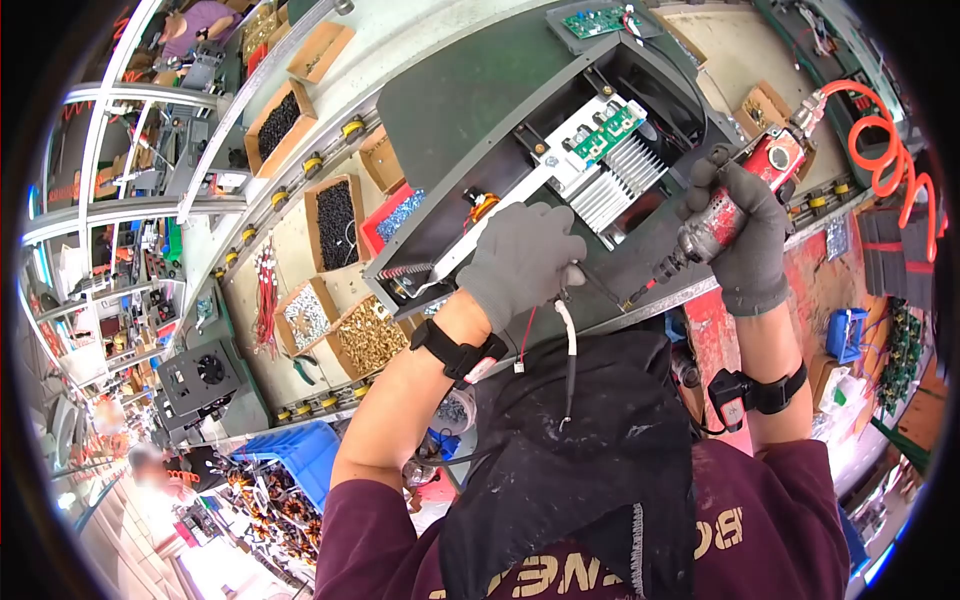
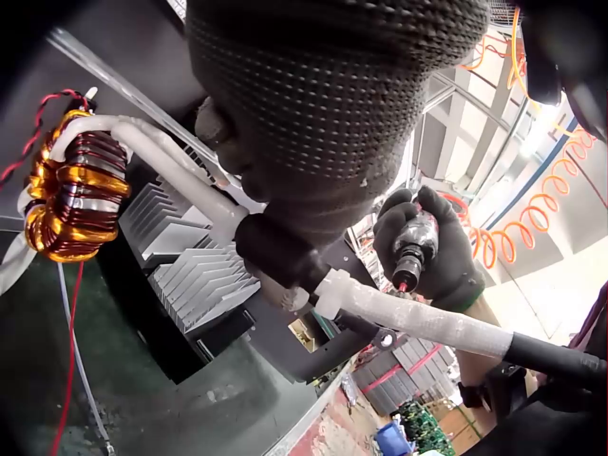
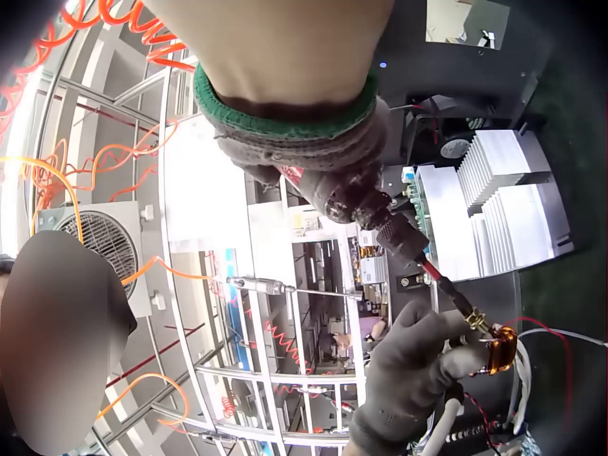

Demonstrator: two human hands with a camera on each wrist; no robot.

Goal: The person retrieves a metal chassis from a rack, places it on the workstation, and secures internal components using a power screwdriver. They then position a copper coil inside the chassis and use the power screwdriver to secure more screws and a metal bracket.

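My gloved left hand (image 1: 525,255) pinches a white-sleeved cable (image 2: 418,318) at its black section, over the near side of a black metal housing (image 1: 425,220). The cable's black end hangs down in front of the apron. My gloved right hand (image 1: 745,220) grips a red air screwdriver (image 1: 778,155), fed by a coiled orange hose. Its bit points down toward the left hand, with a small brass-coloured piece (image 1: 626,304) at the tip. Inside the housing sit a copper-wound coil (image 2: 81,199), a silver finned heatsink (image 1: 620,185) and a green circuit board (image 1: 608,135).
Cardboard boxes of black screws (image 1: 338,225), brass parts (image 1: 370,335) and silver parts (image 1: 306,318) line the left side, beside a red bin (image 1: 375,225). Pliers (image 1: 303,370) lie near them. A blue crate (image 1: 300,455) stands lower left. The orange hose (image 1: 880,140) loops at right.
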